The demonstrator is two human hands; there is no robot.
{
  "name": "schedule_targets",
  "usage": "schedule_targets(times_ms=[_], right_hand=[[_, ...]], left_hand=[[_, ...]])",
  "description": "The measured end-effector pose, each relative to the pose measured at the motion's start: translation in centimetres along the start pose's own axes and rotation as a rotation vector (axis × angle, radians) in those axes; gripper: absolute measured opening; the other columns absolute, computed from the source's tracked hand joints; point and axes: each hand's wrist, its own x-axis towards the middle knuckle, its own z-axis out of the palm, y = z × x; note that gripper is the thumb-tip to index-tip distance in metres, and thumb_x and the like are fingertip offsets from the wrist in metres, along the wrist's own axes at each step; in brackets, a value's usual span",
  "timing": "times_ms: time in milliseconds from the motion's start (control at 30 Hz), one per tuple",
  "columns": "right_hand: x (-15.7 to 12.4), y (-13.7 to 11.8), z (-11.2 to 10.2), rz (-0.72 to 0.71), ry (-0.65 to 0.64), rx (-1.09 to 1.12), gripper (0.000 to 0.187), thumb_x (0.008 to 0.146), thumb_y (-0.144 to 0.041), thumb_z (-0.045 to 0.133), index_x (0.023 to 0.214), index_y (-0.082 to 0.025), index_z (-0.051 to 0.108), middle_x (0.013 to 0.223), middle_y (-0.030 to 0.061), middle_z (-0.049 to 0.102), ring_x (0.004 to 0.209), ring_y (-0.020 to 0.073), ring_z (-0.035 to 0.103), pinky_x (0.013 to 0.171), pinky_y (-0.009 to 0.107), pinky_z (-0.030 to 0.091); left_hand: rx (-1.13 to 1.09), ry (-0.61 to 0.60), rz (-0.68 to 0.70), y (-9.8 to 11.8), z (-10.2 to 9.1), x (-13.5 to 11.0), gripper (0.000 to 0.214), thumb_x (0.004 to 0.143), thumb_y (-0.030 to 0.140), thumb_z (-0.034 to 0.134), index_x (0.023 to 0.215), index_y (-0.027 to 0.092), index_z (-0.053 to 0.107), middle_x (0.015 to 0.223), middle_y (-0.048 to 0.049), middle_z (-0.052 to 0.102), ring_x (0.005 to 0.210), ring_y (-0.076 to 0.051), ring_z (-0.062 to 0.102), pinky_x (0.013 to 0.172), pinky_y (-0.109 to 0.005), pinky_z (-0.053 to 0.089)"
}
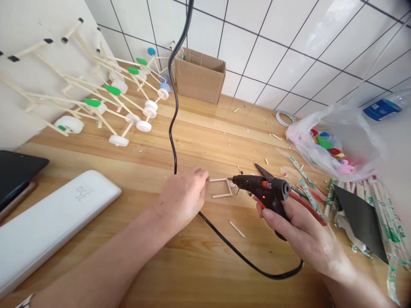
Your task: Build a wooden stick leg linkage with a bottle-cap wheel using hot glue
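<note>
My right hand (298, 226) is wrapped round the handle of a black glue gun (257, 184), whose small orange light is lit. Its nozzle meets a corner of a small frame of pale wooden sticks (228, 187) on the table. With fingers pinched, my left hand (184, 194) grips the left end of the frame's upper stick (218, 180). A loose short stick (236, 229) lies nearer to me. The gun's black cord (231, 244) loops under my left wrist area and runs upward past the hand.
Several stick-built models with white wheels (118, 140) stand at the back left. A cardboard box (201, 77) is against the tiled wall. A white power strip-like case (64, 226) lies left. Pliers (308, 207), a plastic bag (340, 141) and wrapped stick bundles (385, 214) crowd the right.
</note>
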Motion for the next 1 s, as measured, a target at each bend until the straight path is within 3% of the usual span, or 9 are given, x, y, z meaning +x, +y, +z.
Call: schedule_targets(times_ms=[367, 1000], right_hand=[[-0.17, -0.03, 0.04, 0.009, -0.022, -0.235, 0.027, 0.088, -0.048, 0.049, 0.077, -0.025, 0.059, 0.067, 0.0003, 0.051, 0.061, 0.0171, 0.050, 0.053, 0.027, 0.044], [-0.11, 0.14, 0.12, 0.016, -0.052, -0.168, 0.029, 0.089, -0.048, 0.047, 0.080, -0.022, 0.057, 0.070, -0.0010, 0.053, 0.065, 0.0156, 0.051, 0.058, 0.024, 0.046]], left_hand=[[0.018, -0.014, -0.007, -0.03, -0.17, 0.02, 0.024, 0.090, 0.017, 0.040, 0.080, 0.018, 0.061, 0.082, -0.0049, 0.066, 0.078, -0.021, 0.063, 0.061, -0.028, 0.042], [0.012, -0.023, -0.011, 0.04, -0.10, 0.12, 0.024, 0.091, 0.018, 0.039, 0.081, 0.017, 0.061, 0.084, -0.0045, 0.065, 0.080, -0.022, 0.063, 0.062, -0.030, 0.042]])
